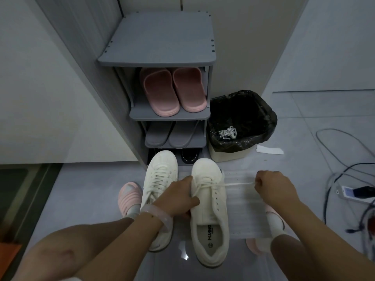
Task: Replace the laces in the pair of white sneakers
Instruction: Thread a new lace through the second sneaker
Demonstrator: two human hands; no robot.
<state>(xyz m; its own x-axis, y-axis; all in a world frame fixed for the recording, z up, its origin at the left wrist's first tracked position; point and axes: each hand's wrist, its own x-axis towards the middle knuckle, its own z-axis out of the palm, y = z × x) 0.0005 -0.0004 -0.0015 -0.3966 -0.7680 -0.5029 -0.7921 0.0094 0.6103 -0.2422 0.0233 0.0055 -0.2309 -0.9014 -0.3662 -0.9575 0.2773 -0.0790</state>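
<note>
Sneakers side by side on the floor, just near of the grey shoe rack (156, 37). Found the left sneaker (160, 179) laced along its whole eyelet row; judged it probably finished.

Noted the left hand (178, 196) gripping the right sneaker (211, 216), fingers curled round its left flank and thumb laid across the tongue to steady it. Counted only the far eyelets of that shoe as threaded, the near ones bare.

Followed the new lace (237, 184) rightward from those eyelets, drawn taut over a pale perforated sheet (247, 209), to the right hand (274, 186), fingers closed in a fist and pinching the lace.

Judged the main risk to be that pull. Too hard or too long, and likely to drag the opposite end back through its eyelet, or leave two ends of unequal length for the rows to come. Could not tell the length of slack on the left side, hidden under the left hand. Also feared a flat lace twisting unnoticed at an eyelet, and the shoe tipping rightward under any slackening of the left grip.

Spotted old laces (228, 132) in the black-lined bin (263, 110), far right, well apart.
</note>
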